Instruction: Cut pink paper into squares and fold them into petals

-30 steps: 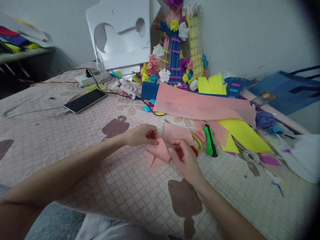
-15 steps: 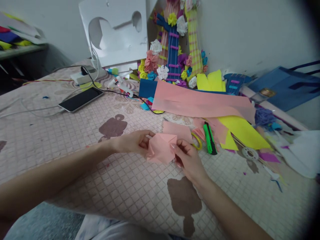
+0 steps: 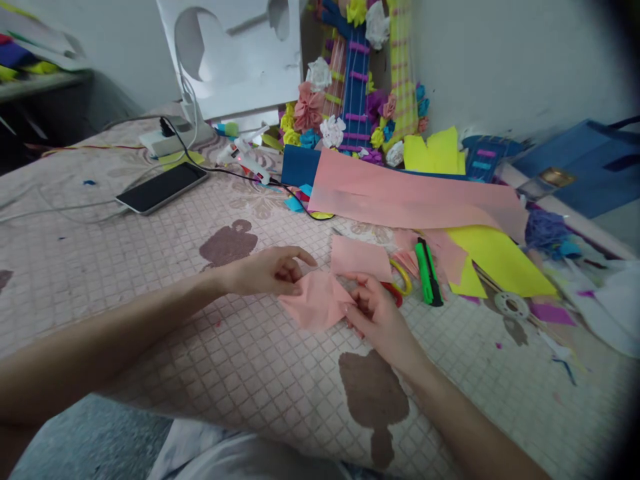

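Note:
A small creased piece of pink crepe paper [image 3: 320,303] is stretched between my two hands, low over the table. My left hand [image 3: 273,272] is at its upper left edge, the thumb on the paper, the index finger raised and the other fingers curled. Its corner sticks out below that thumb. My right hand [image 3: 377,313] pinches the right edge between thumb and fingers. Just beyond lies a flat pink paper rectangle [image 3: 361,257]. Scissors with yellow and red handles [image 3: 404,277] are partly covered, beside a green utility knife [image 3: 429,273].
A long pink sheet [image 3: 410,197] and yellow paper [image 3: 500,260] lie behind. A glue gun [image 3: 250,165] with a black cord, a phone [image 3: 163,187] and a power strip [image 3: 173,140] stand left. Paper-decorated guitar shapes [image 3: 356,93] lean on the wall beside a white cut-out board [image 3: 235,60].
The pink paper has spread wider and its left corner has come out below the left thumb. My left index finger has lifted off it. The camera view has shifted slightly.

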`<state>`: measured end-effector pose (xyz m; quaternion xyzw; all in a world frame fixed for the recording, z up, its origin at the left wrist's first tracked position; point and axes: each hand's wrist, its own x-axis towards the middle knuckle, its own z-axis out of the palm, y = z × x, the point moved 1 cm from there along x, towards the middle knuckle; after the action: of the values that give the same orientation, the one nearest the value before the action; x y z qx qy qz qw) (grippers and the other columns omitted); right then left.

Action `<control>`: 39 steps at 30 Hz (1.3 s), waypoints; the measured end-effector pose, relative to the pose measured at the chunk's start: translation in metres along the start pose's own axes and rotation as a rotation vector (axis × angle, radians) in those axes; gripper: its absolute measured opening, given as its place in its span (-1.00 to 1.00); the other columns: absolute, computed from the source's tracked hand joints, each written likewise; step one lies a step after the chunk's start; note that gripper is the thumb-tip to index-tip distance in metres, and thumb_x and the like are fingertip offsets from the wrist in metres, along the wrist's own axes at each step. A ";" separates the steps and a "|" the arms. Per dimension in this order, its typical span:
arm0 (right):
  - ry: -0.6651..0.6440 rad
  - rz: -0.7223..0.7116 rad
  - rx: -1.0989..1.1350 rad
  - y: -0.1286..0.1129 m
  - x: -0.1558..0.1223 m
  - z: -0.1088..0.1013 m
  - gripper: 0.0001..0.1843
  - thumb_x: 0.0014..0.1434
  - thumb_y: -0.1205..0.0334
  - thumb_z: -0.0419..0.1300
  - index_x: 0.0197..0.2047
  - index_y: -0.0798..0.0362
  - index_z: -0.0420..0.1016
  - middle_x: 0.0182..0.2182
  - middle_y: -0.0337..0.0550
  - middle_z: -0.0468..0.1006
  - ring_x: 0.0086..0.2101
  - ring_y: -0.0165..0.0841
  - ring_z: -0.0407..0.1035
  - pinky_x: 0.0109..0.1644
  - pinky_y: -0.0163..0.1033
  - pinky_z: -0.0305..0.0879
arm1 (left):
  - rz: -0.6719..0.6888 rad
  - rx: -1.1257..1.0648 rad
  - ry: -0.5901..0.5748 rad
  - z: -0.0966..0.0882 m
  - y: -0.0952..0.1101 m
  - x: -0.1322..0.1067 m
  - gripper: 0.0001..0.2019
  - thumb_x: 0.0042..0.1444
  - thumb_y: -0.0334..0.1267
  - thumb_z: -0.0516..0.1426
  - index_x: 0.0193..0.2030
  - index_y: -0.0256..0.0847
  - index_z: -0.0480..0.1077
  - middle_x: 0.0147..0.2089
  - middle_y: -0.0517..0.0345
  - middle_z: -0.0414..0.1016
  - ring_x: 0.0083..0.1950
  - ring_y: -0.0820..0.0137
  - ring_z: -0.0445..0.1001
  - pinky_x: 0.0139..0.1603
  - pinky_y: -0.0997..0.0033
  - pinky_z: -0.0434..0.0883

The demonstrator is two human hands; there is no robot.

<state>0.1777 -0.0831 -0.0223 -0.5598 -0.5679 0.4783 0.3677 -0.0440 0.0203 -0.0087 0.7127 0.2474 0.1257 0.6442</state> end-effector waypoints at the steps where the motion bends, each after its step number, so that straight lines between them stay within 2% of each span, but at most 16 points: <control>1: -0.003 -0.019 -0.068 0.000 -0.001 -0.001 -0.58 0.16 0.28 0.12 0.09 -0.01 0.16 -0.48 -0.35 0.33 -0.52 -0.44 0.26 -0.50 -0.34 0.20 | 0.030 0.065 0.075 0.001 0.000 0.000 -0.56 0.06 -0.30 0.19 0.09 -0.23 0.22 -0.32 0.17 0.46 -0.33 0.48 0.46 -0.37 0.52 0.38; 4: 0.024 -0.106 -0.295 -0.005 -0.005 -0.003 -0.55 0.15 0.31 0.11 0.11 0.02 0.17 -0.36 -0.23 0.37 -0.43 -0.39 0.32 -0.36 -0.25 0.29 | 0.159 0.415 0.328 0.003 0.006 -0.005 -0.67 0.09 -0.31 0.16 0.01 -0.23 0.29 -0.17 0.07 0.47 -0.20 0.42 0.46 -0.26 0.44 0.41; 6: 0.120 -0.208 -0.468 -0.011 -0.008 -0.005 -0.58 0.13 0.32 0.13 0.07 0.04 0.22 -0.25 -0.14 0.36 -0.43 -0.40 0.30 -0.34 -0.21 0.31 | 0.273 0.661 0.417 0.003 0.013 -0.011 -0.82 0.12 -0.36 0.12 -0.11 -0.24 0.35 -0.15 0.05 0.46 -0.16 0.40 0.44 -0.20 0.41 0.40; 8: 0.180 -0.339 -0.599 -0.018 -0.011 -0.007 -0.69 0.13 0.35 0.13 -0.03 0.04 0.28 -0.22 -0.11 0.33 -0.43 -0.40 0.29 -0.35 -0.22 0.31 | 0.372 0.786 0.345 0.004 0.019 -0.017 -0.92 0.16 -0.40 0.08 -0.22 -0.25 0.38 -0.21 0.08 0.46 -0.17 0.41 0.42 -0.18 0.42 0.37; 9: 0.156 -0.404 -0.646 -0.021 -0.013 -0.008 -0.76 0.14 0.37 0.12 -0.09 0.04 0.29 -0.23 -0.11 0.34 -0.41 -0.39 0.30 -0.34 -0.22 0.32 | 0.410 0.810 0.271 0.006 0.021 -0.020 -0.93 0.18 -0.41 0.07 -0.26 -0.24 0.38 -0.25 0.10 0.46 -0.19 0.41 0.42 -0.18 0.43 0.37; 12: -0.065 -0.528 -0.801 -0.025 -0.017 -0.006 -0.86 0.19 0.42 0.08 -0.18 0.04 0.32 -0.23 -0.11 0.39 -0.23 -0.30 0.35 -0.20 -0.18 0.35 | 0.478 0.890 0.061 0.014 0.020 -0.028 -0.91 0.22 -0.38 0.06 -0.25 -0.21 0.40 -0.22 0.08 0.48 -0.15 0.38 0.42 -0.11 0.37 0.35; 14: -0.185 -0.555 -0.916 -0.023 -0.019 -0.003 -0.83 0.18 0.46 0.06 -0.18 0.05 0.35 -0.18 -0.08 0.41 -0.16 -0.25 0.33 -0.11 -0.12 0.35 | 0.495 0.966 0.005 0.020 0.017 -0.030 -0.88 0.24 -0.36 0.04 -0.20 -0.20 0.41 -0.15 0.05 0.49 -0.09 0.34 0.41 -0.03 0.30 0.33; 17: -0.244 -0.572 -1.003 -0.018 -0.018 0.000 -0.83 0.18 0.47 0.07 -0.18 0.09 0.39 -0.16 -0.05 0.41 -0.13 -0.23 0.32 -0.05 -0.08 0.34 | 0.512 1.047 -0.032 0.025 0.010 -0.029 -0.85 0.26 -0.37 0.01 -0.14 -0.21 0.40 -0.10 0.02 0.48 -0.05 0.32 0.41 0.03 0.24 0.31; 20: -0.208 -0.608 -1.038 -0.013 -0.016 0.002 -0.87 0.21 0.44 0.08 -0.21 0.11 0.42 -0.21 -0.05 0.44 -0.16 -0.22 0.32 -0.06 -0.08 0.34 | 0.544 1.090 -0.036 0.027 0.005 -0.026 -0.84 0.26 -0.35 0.00 -0.11 -0.21 0.39 -0.09 0.02 0.49 -0.05 0.31 0.41 0.03 0.23 0.32; 25: -0.158 -0.704 -1.046 -0.009 -0.014 0.002 -0.86 0.23 0.44 0.06 -0.24 0.14 0.44 -0.25 -0.05 0.46 -0.19 -0.23 0.32 -0.07 -0.10 0.35 | 0.578 1.128 0.044 0.029 -0.002 -0.025 -0.86 0.27 -0.33 0.01 -0.14 -0.23 0.37 -0.11 0.04 0.50 -0.08 0.33 0.42 -0.02 0.27 0.33; 29: -0.124 -0.691 -1.004 -0.010 -0.014 0.000 -0.85 0.26 0.41 0.04 -0.26 0.12 0.43 -0.25 -0.06 0.46 -0.20 -0.25 0.32 -0.09 -0.12 0.35 | 0.607 1.146 0.091 0.032 -0.004 -0.026 -0.87 0.28 -0.36 0.00 -0.17 -0.24 0.37 -0.10 0.05 0.51 -0.09 0.35 0.42 -0.03 0.28 0.31; 33: -0.148 -0.629 -0.947 -0.011 -0.013 -0.001 -0.88 0.28 0.35 0.04 -0.25 0.10 0.40 -0.24 -0.08 0.45 -0.20 -0.26 0.33 -0.08 -0.11 0.34 | 0.548 1.093 0.187 0.037 -0.006 -0.027 -0.87 0.27 -0.36 0.00 -0.22 -0.24 0.37 -0.19 0.09 0.51 -0.13 0.37 0.42 -0.03 0.27 0.29; 39: -0.122 -0.562 -0.838 -0.008 -0.013 0.002 -0.88 0.28 0.36 0.03 -0.25 0.07 0.38 -0.23 -0.10 0.43 -0.19 -0.28 0.32 -0.08 -0.11 0.33 | 0.431 0.850 0.305 0.042 -0.012 -0.027 -0.95 0.18 -0.40 0.09 -0.25 -0.25 0.38 -0.21 0.10 0.44 -0.16 0.39 0.40 -0.09 0.34 0.34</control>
<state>0.1749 -0.0959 -0.0133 -0.4558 -0.8602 0.1240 0.1922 -0.0478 -0.0290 -0.0228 0.9207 0.2152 0.2466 0.2127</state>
